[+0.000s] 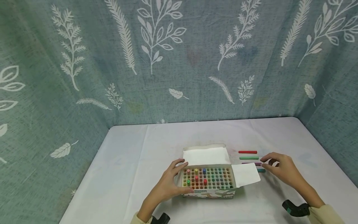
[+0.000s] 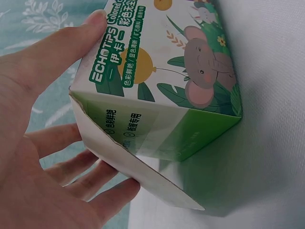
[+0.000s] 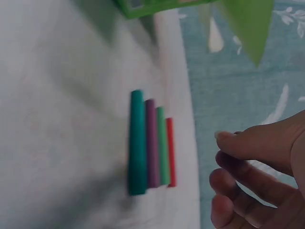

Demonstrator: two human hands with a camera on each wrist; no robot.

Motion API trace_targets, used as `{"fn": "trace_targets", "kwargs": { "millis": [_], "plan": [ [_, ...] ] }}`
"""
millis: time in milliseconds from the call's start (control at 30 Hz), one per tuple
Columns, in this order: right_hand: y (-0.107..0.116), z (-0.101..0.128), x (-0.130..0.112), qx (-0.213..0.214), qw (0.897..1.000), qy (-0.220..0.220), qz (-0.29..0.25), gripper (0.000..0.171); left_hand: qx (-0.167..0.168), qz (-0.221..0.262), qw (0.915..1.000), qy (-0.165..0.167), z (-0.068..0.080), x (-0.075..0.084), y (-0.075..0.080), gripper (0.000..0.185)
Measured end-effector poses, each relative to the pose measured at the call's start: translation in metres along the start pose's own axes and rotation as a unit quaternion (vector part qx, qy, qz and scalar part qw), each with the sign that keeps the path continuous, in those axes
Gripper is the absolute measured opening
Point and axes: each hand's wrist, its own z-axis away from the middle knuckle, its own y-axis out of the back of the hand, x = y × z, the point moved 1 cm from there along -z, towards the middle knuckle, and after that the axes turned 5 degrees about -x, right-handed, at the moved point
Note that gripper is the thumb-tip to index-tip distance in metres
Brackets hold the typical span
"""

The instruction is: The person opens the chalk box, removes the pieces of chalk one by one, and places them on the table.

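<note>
A chalk box (image 1: 208,194) with its lid raised stands on the table, a holed insert inside it. Several short coloured chalks, such as a blue one (image 1: 204,171) and a green one (image 1: 188,181), poke up from the holes. My left hand (image 1: 169,182) grips the box's left end, thumb on the printed front and fingers behind the side flap (image 2: 128,152). To the right lie a red chalk (image 3: 171,152), a green chalk (image 3: 163,148), a purple chalk (image 3: 151,143) and a teal chalk (image 3: 137,143) in a row. Beside their right ends my right hand (image 1: 282,169) hovers, fingers loosely bent, nothing between thumb and fingertips.
The raised lid (image 1: 206,155) stands behind the holes. A white side flap (image 1: 246,175) juts out right and overlaps the teal chalk in the head view. A white cloth (image 1: 134,174) covers the table, and a leaf-patterned curtain (image 1: 173,74) hangs behind it.
</note>
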Motion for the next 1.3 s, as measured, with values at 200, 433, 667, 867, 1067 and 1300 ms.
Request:
{"fn": "trace_targets", "kwargs": {
  "millis": [200,433,667,867,1067,1300],
  "plan": [
    [0.008,-0.008,-0.025,0.010,1.000,0.018,-0.005,0.015,0.001,0.009,1.0000,0.002,0.000,-0.001,0.000,0.088],
    [0.010,-0.013,-0.062,0.013,0.996,0.078,-0.039,0.023,0.004,0.014,0.9999,0.001,0.001,-0.002,-0.001,0.091],
    [0.003,-0.019,-0.088,-0.004,0.985,0.152,-0.087,0.030,0.006,0.026,0.9996,-0.004,0.003,-0.005,-0.004,0.090],
    [-0.007,-0.023,-0.103,-0.020,0.977,0.183,-0.104,0.034,0.003,0.047,0.9989,0.000,0.003,-0.005,-0.004,0.088],
    [-0.020,-0.028,-0.111,-0.043,0.973,0.197,-0.110,0.033,0.006,0.051,0.9987,0.008,0.004,-0.005,-0.004,0.089],
    [-0.034,-0.032,-0.120,-0.098,0.972,0.181,-0.117,0.020,0.008,0.051,0.9987,0.004,0.003,-0.004,-0.005,0.088]
  ]
}}
